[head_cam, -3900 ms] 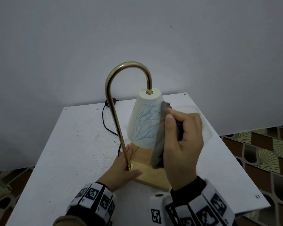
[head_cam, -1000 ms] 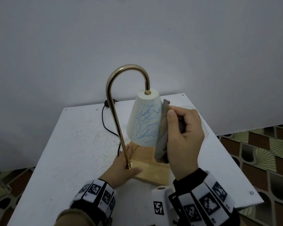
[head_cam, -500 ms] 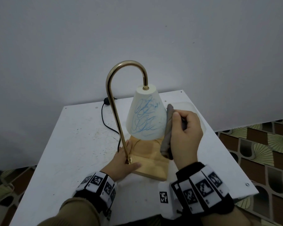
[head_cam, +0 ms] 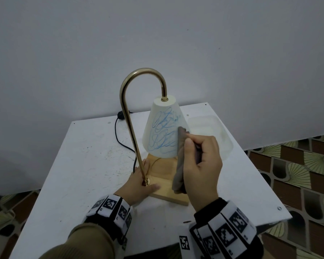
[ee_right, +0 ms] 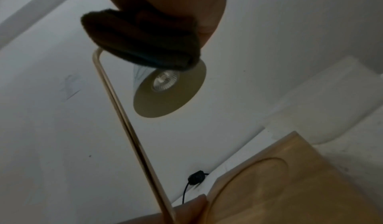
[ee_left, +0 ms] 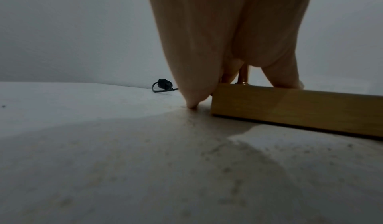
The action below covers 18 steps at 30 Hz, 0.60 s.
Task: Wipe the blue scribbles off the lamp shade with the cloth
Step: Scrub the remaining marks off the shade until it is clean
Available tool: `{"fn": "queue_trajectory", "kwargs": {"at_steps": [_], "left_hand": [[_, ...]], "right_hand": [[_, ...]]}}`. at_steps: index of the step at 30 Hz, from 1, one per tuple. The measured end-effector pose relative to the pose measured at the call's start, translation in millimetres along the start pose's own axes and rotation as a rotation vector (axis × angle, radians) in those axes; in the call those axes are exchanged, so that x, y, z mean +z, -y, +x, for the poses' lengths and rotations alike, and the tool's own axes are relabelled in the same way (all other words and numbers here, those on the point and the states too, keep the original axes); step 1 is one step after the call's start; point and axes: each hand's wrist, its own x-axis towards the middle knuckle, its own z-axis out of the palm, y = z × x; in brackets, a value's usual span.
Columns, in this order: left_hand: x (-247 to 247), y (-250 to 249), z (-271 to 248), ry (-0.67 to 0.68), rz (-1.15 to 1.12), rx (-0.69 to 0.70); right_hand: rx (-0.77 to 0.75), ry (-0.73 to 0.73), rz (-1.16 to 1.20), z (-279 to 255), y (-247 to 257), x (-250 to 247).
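A cream cone lamp shade (head_cam: pixel 158 146) hangs from a curved brass arm (head_cam: pixel 128 116) and carries blue scribbles (head_cam: pixel 164 130) on the side facing me. My right hand (head_cam: pixel 194 153) grips a folded dark grey cloth (head_cam: pixel 179 165), whose upper end touches the shade's lower right side. From below, the cloth (ee_right: pixel 140 42) overlaps the rim of the shade (ee_right: pixel 178 99). My left hand (head_cam: pixel 138 181) presses on the near corner of the wooden base (head_cam: pixel 164 174), with the brass pole between thumb and forefinger. In the left wrist view its fingers (ee_left: pixel 207 39) rest against the base (ee_left: pixel 290 107).
The lamp stands on a scuffed white table (head_cam: pixel 79 165) against a pale wall. A black cord with a switch (head_cam: pixel 120 116) runs behind the lamp. A clear plastic container (head_cam: pixel 209 128) sits behind the shade at the right. Patterned floor lies past the table's right edge.
My right hand and the cloth have slid from the shade's upper right side down to its lower right. The scribbles look the same. My left hand stays on the base.
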Motion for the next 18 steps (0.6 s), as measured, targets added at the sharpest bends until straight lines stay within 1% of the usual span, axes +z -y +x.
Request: {"fn": "queue_trajectory", "kwargs": {"at_steps": [2,5,7,9,11,15,16,18], "left_hand": [[0,-1,-1,0.002,0.004,0.025],[0,1,-1,0.007,0.006,0.019],[-1,-1,-2,-0.004,0.001,0.036],[0,-1,-1,-0.011,0.005,0.037],[-1,-1,-1,-0.004,0.008,0.022],[-1,4,2,-0.032,-0.078,0.058],[-1,6,4,-0.052,-0.071,0.066],[0,8,5,-0.037,-0.055,0.06]], "right_hand": [[0.052,-0.03,0.0,5,-7,-2],[0.164,-0.064,-0.004,21,-18,-3],[0.185,-0.065,-0.005,37,-17,0],[0.145,-0.067,0.011,48,-7,7],[0.098,-0.068,0.053,47,5,13],[-0.013,-0.012,0.052,18,16,11],[-0.032,0.014,0.036,10,15,8],[-0.049,0.039,0.003,-1,9,4]]}}
